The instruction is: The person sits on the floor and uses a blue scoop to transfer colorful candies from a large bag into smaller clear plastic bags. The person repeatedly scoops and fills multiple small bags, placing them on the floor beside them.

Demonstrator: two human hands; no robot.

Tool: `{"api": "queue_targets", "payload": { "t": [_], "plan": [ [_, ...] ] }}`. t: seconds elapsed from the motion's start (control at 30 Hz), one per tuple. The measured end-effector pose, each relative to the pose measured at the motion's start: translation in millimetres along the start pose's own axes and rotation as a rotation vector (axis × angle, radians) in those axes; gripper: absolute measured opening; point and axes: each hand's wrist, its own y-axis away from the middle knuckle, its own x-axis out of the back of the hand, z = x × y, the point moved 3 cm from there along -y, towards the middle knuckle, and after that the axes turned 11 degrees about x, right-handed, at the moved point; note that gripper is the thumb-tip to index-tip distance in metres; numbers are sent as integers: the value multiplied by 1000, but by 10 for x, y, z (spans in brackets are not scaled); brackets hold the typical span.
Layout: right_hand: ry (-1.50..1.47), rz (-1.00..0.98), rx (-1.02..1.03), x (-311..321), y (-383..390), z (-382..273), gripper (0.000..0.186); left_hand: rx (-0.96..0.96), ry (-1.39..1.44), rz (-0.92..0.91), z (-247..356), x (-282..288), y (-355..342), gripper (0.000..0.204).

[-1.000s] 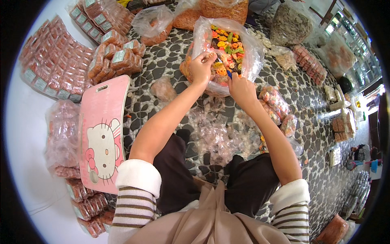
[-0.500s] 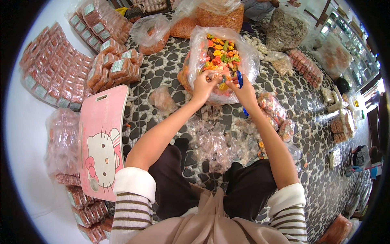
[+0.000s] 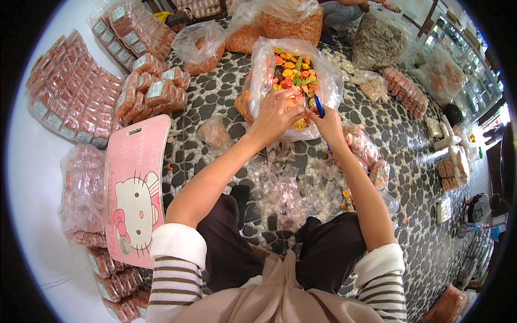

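A large clear plastic bag (image 3: pixel 328 81) of brightly coloured, crinkled snack pieces (image 3: pixel 293 64) lies open on the floor in front of me. My left hand (image 3: pixel 277 113) is over its near part, fingers curled round something pale that I cannot make out. My right hand (image 3: pixel 326 123), just to the right and almost touching it, grips a slim blue-handled tool (image 3: pixel 319 106), whose working end is hidden. Smaller bags of coloured pieces (image 3: pixel 360 144) lie to the right, and crumpled clear plastic (image 3: pixel 283 191) lies between my knees and the bag.
A pink board (image 3: pixel 134 137) stands at the left beside piles of packaged orange snacks (image 3: pixel 75 91). Big bags of orange food (image 3: pixel 288 24) and greyish pieces (image 3: pixel 377 37) are at the back. Part of another person (image 3: pixel 342 16) shows behind them. A glass display case (image 3: pixel 452 59) is at upper right.
My two hands have come closer together over the bag's near part. My left fingers have shifted over the pieces, and the blue tool in my right hand has turned more upright.
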Motion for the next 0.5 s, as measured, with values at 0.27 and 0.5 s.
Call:
{"api": "queue_targets", "payload": {
  "t": [0.27,0.5],
  "plan": [
    [-86,-42,47,-26,-7,17,20,-97,-6,-181,11,34,3,36],
    [29,-27,138,-77,27,-122,19,-93,126,-241,-59,30,-58,27]
  ]
}}
